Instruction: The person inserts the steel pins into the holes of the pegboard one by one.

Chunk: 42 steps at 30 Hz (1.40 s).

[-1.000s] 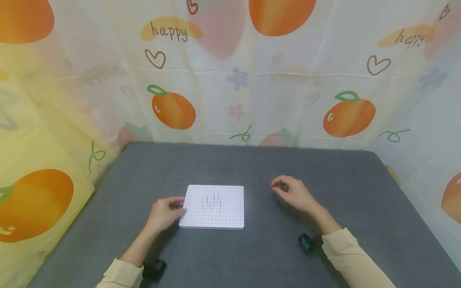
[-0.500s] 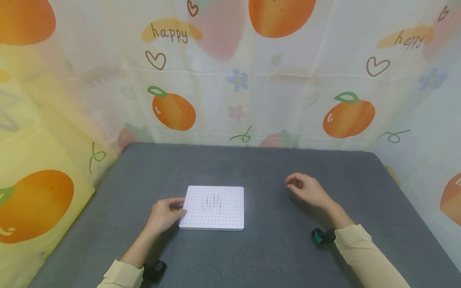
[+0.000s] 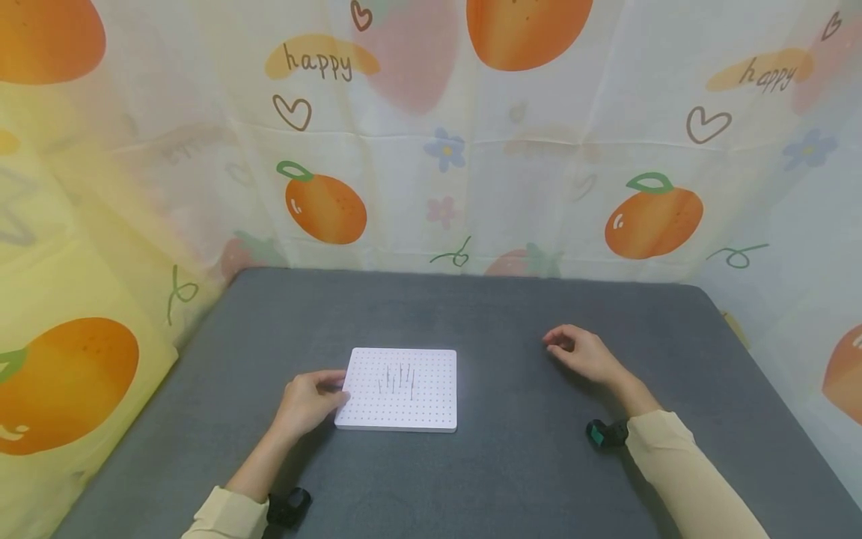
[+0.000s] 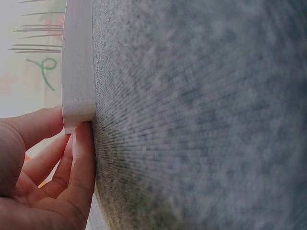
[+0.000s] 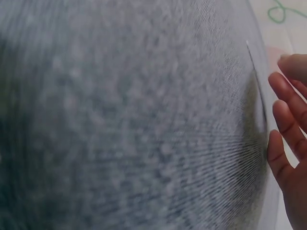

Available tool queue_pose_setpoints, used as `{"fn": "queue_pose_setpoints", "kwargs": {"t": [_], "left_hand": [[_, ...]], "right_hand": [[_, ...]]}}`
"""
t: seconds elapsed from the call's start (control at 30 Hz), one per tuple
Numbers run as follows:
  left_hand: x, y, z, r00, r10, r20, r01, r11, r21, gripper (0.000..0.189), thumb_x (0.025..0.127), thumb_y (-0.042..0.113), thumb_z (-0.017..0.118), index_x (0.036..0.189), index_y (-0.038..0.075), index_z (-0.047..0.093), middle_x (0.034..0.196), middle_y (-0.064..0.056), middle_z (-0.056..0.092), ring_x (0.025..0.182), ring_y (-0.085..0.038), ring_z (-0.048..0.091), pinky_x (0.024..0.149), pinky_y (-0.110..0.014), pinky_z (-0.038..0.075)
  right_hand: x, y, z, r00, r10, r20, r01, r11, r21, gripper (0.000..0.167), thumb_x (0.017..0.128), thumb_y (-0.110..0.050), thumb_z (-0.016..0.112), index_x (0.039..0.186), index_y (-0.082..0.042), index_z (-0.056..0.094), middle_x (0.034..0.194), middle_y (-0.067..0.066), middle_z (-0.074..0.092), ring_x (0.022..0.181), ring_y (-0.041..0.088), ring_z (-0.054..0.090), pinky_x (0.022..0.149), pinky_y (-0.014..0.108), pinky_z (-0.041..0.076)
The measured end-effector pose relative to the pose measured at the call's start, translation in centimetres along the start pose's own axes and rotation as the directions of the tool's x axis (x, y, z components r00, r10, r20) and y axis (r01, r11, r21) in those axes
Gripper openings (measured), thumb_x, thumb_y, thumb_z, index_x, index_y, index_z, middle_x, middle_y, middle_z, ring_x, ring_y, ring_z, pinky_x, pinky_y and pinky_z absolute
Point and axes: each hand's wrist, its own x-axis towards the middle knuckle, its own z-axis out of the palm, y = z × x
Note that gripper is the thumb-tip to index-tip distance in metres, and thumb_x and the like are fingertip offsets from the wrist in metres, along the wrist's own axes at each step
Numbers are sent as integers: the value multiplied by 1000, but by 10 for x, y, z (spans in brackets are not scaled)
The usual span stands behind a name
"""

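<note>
A white perforated board [image 3: 431,393] lies flat on the grey table. Several thin dark needle-like pins [image 3: 411,385] stand up from its holes; in the left wrist view the pins [image 4: 41,29] stick out from the board's face. My left hand [image 3: 306,404] pinches the board's left edge, thumb on top and fingers against the side. To the right, apart from the board, my right hand [image 3: 587,355] hovers over the table with loosely bent fingers. A thin dark needle-like line [image 5: 256,84] shows by its fingertips in the right wrist view; nothing is seen gripped.
The grey tabletop [image 3: 471,486] spreads around the board. Behind it hangs a fruit-print curtain [image 3: 404,150], with yellowish cloth [image 3: 60,277] at the left. Black wrist devices sit below the left sleeve [image 3: 229,513] and the right sleeve [image 3: 687,471].
My right hand has moved right, away from the board, then slowed with a slight further shift. The left hand, the board and its pins have stayed in place.
</note>
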Motion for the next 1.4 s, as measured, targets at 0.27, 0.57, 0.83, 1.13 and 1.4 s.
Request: {"fn": "queue_pose_setpoints", "kwargs": {"t": [0.27,0.57,0.83,1.13,1.4], "left_hand": [[0,-1,0,1000,-2,2,2,1000,-3,40,77,8,69,116,1,62,104,-15,65,70,-14,59,54,-25,45],[0,-1,1,1000,-9,-3,9,1000,-1,40,77,8,69,116,0,61,105,-16,65,70,-14,59,54,-25,45],[0,-1,0,1000,-5,-5,5,1000,2,40,77,9,70,115,1,62,103,-14,66,71,-16,60,55,-25,45],[1,-1,1,1000,11,-11,-11,1000,-4,40,77,8,70,115,0,62,103,-15,66,74,-16,62,54,-22,45],[1,-1,1,1000,6,-10,-6,1000,-13,40,77,7,70,115,0,62,103,-15,66,74,-16,62,55,-23,46]], "right_hand": [[1,1,-1,999,-5,40,7,999,-44,13,87,-13,61,98,-8,64,93,5,61,81,17,57,71,35,45],[8,5,2,996,-42,78,48,996,-80,6,85,-11,64,90,-10,62,87,2,57,75,12,51,67,32,42],[8,8,1,994,-63,88,71,993,-95,9,83,-15,66,87,-8,62,84,1,56,78,14,51,70,34,42],[7,10,-2,992,-82,92,89,993,-75,9,87,-17,63,84,-8,64,83,0,56,77,13,50,70,34,41],[8,8,-3,992,-58,109,65,996,-69,4,86,-11,62,84,-11,65,84,0,55,76,13,50,69,34,41]]}}
